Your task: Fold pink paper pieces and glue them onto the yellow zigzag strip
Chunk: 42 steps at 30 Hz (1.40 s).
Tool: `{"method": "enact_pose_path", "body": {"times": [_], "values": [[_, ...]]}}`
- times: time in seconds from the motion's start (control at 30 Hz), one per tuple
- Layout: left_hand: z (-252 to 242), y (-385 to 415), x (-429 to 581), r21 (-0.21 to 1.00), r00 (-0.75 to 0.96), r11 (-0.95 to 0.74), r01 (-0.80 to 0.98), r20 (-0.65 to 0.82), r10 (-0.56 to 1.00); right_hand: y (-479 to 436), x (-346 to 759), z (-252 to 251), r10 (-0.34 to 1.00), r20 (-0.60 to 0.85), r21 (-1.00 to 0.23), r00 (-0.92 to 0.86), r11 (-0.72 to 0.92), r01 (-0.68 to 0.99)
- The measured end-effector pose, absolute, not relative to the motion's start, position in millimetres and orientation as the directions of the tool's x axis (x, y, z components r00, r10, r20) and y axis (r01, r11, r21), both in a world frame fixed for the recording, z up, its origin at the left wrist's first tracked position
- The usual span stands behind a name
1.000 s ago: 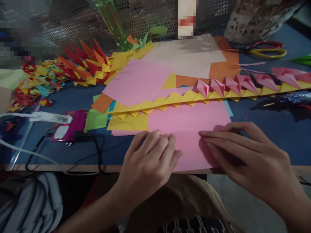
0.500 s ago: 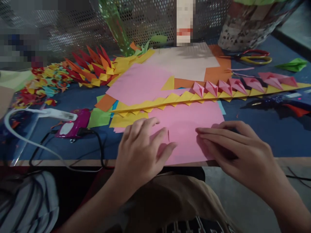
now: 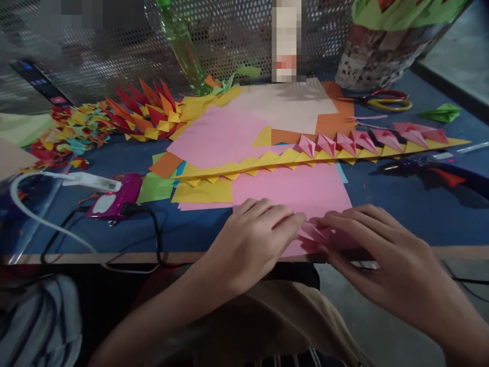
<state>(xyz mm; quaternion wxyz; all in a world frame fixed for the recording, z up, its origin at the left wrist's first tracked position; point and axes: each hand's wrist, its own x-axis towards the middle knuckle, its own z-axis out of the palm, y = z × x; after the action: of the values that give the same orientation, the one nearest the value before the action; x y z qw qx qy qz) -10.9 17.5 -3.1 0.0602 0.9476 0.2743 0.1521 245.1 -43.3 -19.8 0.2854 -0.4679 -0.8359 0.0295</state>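
Observation:
Both hands meet low over a flat pink paper sheet (image 3: pixel 288 183) near the table's front edge. Between my fingertips is a small pink folded paper piece (image 3: pixel 313 232), partly covered by my fingers. My left hand (image 3: pixel 260 232) comes in from the left, its fingers closed together, pinching the piece's left end. On the other side, my right hand (image 3: pixel 378 244) grips the piece between thumb and fingers. Just beyond lies a long yellow folded paper strip (image 3: pixel 252 165) with a zigzag edge. Several pink folded points (image 3: pixel 346 143) stand along its right half.
A purple adapter (image 3: pixel 118 196) with cables lies at the left, near a heap of coloured paper bits (image 3: pixel 76 132). Scissors (image 3: pixel 389 99) and a dark blue glue gun (image 3: pixel 424 165) lie right. A green bottle (image 3: pixel 183 46) and a woven basket (image 3: pixel 370 56) stand behind.
My left hand has moved right and its spread fingers have closed. The two hands have come together, and the folded pink piece now shows between them. The view has shifted slightly.

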Motion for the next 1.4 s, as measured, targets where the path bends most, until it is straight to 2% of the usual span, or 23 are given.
{"method": "enact_pose_path", "body": {"times": [0.07, 0.17, 0.3, 0.53, 0.6, 0.67, 0.73, 0.87, 0.97, 1.17, 1.4], "values": [[-2.9, 15.2, -10.5, 0.179, 0.754, -0.833, 0.524, 0.357, 0.551, -41.1, 246.4, -20.2, 0.797, 0.457, -0.318, -0.395, 0.561, 0.765], [-3.3, 7.7, -8.2, 0.103, 0.701, -0.848, 0.519, 0.516, 0.492, -39.2, 242.9, -20.7, 0.830, 0.464, -0.365, -0.309, 0.497, 0.787], [-3.9, 0.9, -7.7, 0.082, 0.779, -0.885, 0.458, 0.443, 0.444, -41.4, 234.9, -21.2, 0.854, 0.466, -0.377, -0.232, 0.429, 0.821], [-9.0, 6.1, -8.0, 0.036, 0.729, -0.883, 0.468, 0.550, 0.408, -42.0, 228.6, -23.2, 0.841, 0.478, -0.343, -0.253, 0.444, 0.828], [-7.1, 10.9, -11.0, -0.004, 0.779, -0.891, 0.453, 0.488, 0.394, -39.7, 231.5, -23.4, 0.821, 0.493, -0.287, -0.289, 0.467, 0.837], [-3.4, 16.8, -15.6, -0.009, 0.847, -0.909, 0.417, 0.366, 0.385, -37.7, 237.1, -23.7, 0.793, 0.500, -0.228, -0.348, 0.508, 0.830], [0.5, 21.9, -20.3, 0.011, 0.878, -0.917, 0.398, 0.288, 0.384, -36.4, 243.8, -24.5, 0.756, 0.472, -0.181, -0.453, 0.586, 0.790], [2.4, 23.7, -25.1, 0.043, 0.859, -0.908, 0.417, 0.307, 0.409, -36.2, 252.0, -27.1, 0.677, 0.383, -0.165, -0.629, 0.720, 0.674], [-2.0, 21.0, -24.1, 0.111, 0.835, -0.891, 0.440, 0.314, 0.451, -37.0, 253.1, -28.8, 0.662, 0.413, -0.177, -0.625, 0.732, 0.658], [-7.8, 21.9, -13.0, 0.431, 0.726, -0.746, 0.507, 0.252, 0.639, -40.0, 260.1, -33.4, 0.569, 0.448, -0.114, -0.690, 0.802, 0.587], [-6.2, 26.1, -2.4, 0.544, 0.654, -0.653, 0.528, 0.231, 0.721, -43.5, 262.1, -36.5, 0.576, 0.408, -0.160, -0.708, 0.809, 0.566]]}}
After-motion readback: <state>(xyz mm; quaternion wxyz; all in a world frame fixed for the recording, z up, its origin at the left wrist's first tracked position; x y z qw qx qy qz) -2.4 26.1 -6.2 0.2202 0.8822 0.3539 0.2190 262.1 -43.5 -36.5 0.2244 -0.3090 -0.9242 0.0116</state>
